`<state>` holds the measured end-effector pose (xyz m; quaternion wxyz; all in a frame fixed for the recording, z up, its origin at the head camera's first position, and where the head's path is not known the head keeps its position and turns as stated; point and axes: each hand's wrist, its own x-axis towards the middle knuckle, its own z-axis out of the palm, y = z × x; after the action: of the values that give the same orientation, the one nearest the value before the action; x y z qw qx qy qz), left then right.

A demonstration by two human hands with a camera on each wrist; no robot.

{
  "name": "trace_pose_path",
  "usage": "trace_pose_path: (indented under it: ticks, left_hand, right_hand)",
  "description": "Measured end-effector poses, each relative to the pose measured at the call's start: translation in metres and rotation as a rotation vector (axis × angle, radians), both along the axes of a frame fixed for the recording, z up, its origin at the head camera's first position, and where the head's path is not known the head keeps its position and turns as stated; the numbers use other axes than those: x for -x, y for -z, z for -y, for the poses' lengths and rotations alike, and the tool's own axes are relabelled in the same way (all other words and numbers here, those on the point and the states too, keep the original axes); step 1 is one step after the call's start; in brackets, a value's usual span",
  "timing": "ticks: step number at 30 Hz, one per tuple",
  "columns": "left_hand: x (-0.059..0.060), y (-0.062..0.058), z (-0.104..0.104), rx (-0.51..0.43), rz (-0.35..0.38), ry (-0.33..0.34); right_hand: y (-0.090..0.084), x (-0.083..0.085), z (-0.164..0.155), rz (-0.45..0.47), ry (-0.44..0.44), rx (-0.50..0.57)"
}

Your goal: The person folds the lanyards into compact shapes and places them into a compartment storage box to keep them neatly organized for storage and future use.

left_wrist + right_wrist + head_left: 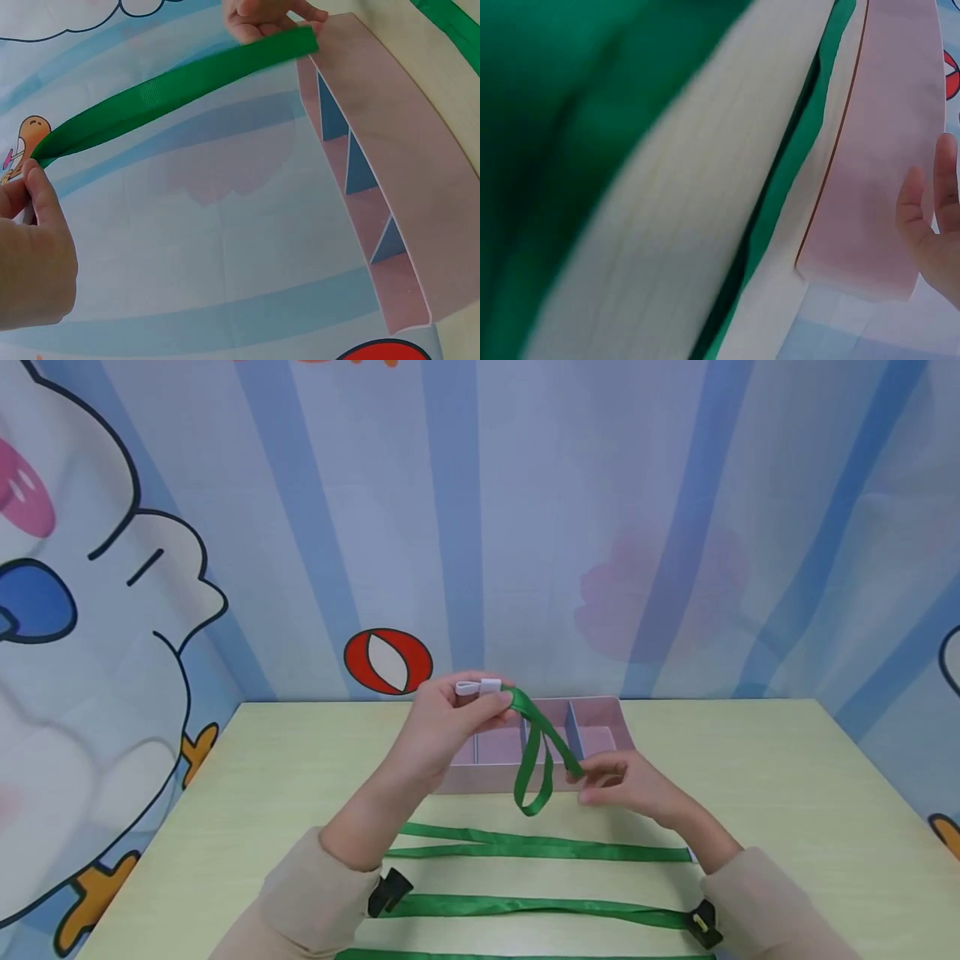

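My left hand [457,714] pinches a green ribbon lanyard [551,743] by its white end [489,686], above the pink box. From the pinch the ribbon slopes down to the right, and a loop of it hangs lower. My right hand [630,781] is at the ribbon's lower end, in front of the box's right side. In the right wrist view this hand [937,225] has its thumb and a finger spread apart. The left wrist view shows the ribbon [180,82] stretching between the left hand [45,262] and the right fingers [262,16].
Behind the hands stands a pink compartment box [487,779] with blue-grey dividers. Several green straps [540,906] lie across the pale table [300,760] in front of it. Black wrist pieces [390,892] are at both sleeves. A printed blue-striped cloth [525,527] hangs behind.
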<state>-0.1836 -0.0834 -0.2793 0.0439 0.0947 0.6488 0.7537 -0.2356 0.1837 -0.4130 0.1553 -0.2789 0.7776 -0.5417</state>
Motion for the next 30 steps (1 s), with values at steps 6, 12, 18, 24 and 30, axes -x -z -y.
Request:
trace_pose_path:
  ticks: [6, 12, 18, 24, 30]
  left_hand:
    - [-0.002, -0.004, -0.004, -0.007, -0.02, 0.011]
    - [-0.003, -0.007, -0.008, 0.002, -0.026, 0.019]
    - [-0.004, -0.01, -0.009, -0.017, -0.047, 0.041]
    - [-0.004, -0.011, -0.006, -0.009, -0.053, 0.027]
    - [-0.002, -0.01, 0.004, -0.004, -0.043, -0.021]
  right_hand:
    - [0.002, -0.001, 0.018, 0.009, -0.044, -0.015]
    - [0.003, -0.001, 0.043, -0.005, -0.051, -0.013]
    - [0.001, -0.004, 0.057, 0.021, -0.055, 0.049]
    - [-0.001, -0.007, 0.057, 0.084, -0.014, 0.101]
    - [0.001, -0.005, 0.039, 0.117, 0.0, 0.129]
